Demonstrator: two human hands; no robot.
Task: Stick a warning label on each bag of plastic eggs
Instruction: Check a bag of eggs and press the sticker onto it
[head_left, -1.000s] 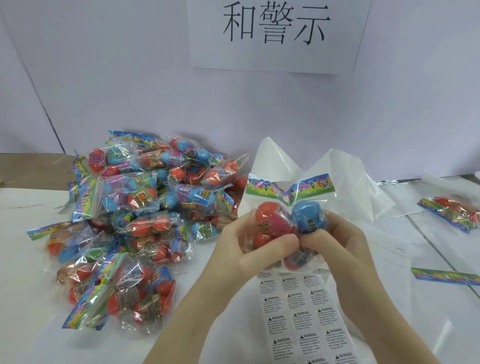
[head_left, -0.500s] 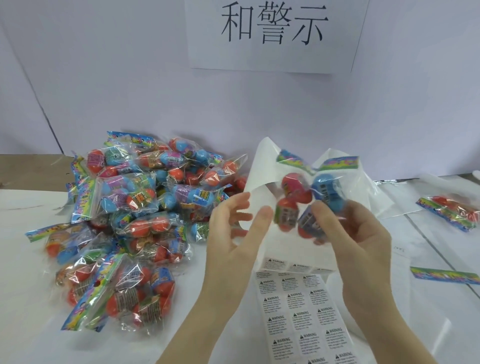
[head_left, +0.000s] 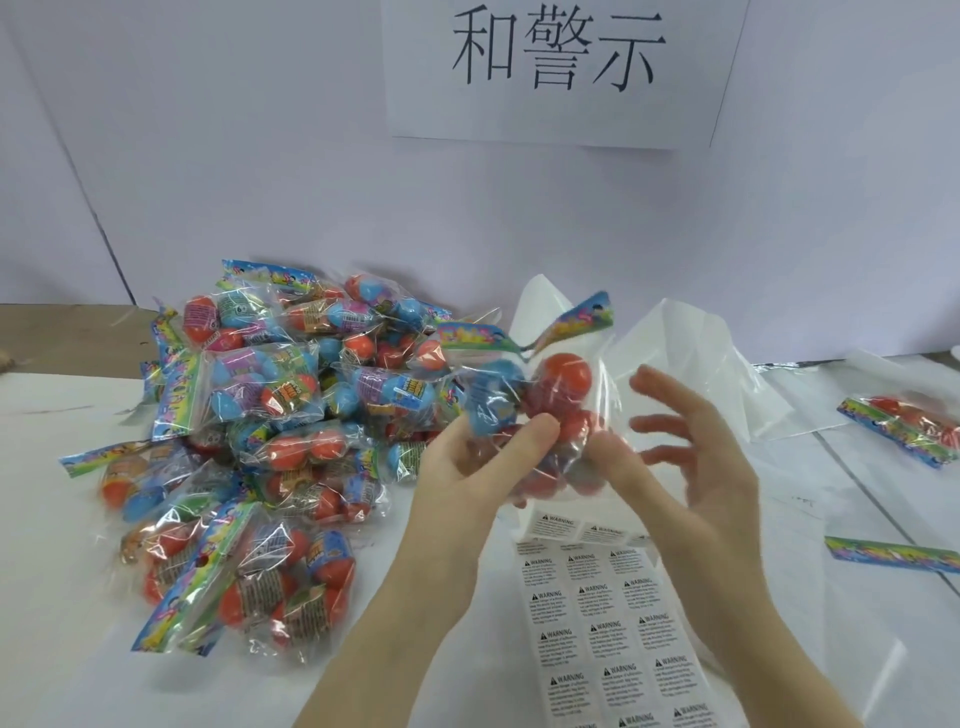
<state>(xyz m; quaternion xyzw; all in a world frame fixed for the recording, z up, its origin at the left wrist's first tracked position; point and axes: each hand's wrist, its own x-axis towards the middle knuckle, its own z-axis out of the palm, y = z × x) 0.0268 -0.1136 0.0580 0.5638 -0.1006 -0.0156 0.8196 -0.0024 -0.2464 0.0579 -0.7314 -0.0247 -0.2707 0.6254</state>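
The pile of bags (head_left: 249, 447) lies untouched on the left of the surface (head_left: 57, 597); the left hand (head_left: 467, 467), empty half a second ago, now pinches the held bag (head_left: 535, 410), which has swung over from the right hand (head_left: 691, 467); that grip is now spread and lets go; the label sheet (head_left: 608, 634) waits below; this bag is probably labelled and heading for a pile.

Bright, even light; soft shadows, glare on plastic, blurred fingers.
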